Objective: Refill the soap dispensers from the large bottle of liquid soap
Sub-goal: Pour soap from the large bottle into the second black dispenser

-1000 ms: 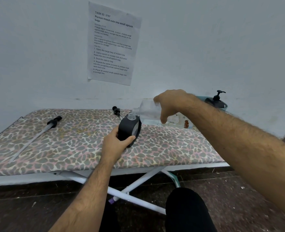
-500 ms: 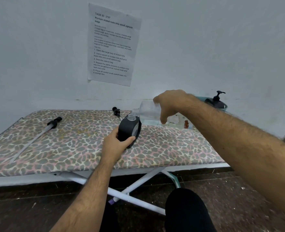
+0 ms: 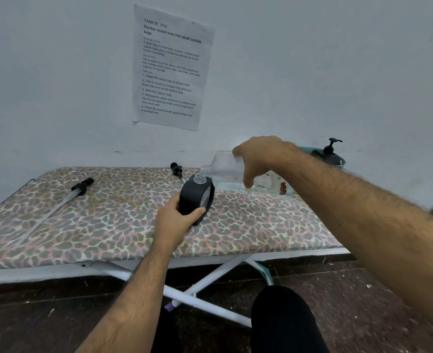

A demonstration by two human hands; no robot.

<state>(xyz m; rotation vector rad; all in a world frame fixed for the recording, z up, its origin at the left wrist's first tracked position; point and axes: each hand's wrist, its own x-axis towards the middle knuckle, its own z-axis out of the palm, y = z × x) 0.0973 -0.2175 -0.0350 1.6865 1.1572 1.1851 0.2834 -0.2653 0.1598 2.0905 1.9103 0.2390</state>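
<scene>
Head view. The left hand (image 3: 177,222) grips the black dispenser (image 3: 197,197), fingers and thumb wrapped round its lower body, holding it slightly tilted on the board (image 3: 108,220) near the middle, toward the back edge. Its pump is off and the clear neck is open. The right hand (image 3: 258,159) clamps the clear bottle (image 3: 223,169) from above, fingers curled over its body and thumb below; the bottle lies nearly level, its mouth just above and beside the dispenser's neck. Whether liquid is flowing cannot be told.

Judgement: the pour is under way or about to start. To do it well, keep the bottle's mouth directly over the neck, raise the bottle's base gradually for a thin stream, hold the dispenser steady, and stop short of the neck to leave room for the pump tube.

Count: one clear bottle; two dispensers, the one in hand and a second (image 3: 328,155) with its pump fitted beyond the board's far right corner; two loose pumps, a long-tubed one (image 3: 83,186) near the left end and a short one (image 3: 176,169) at the back edge.
</scene>
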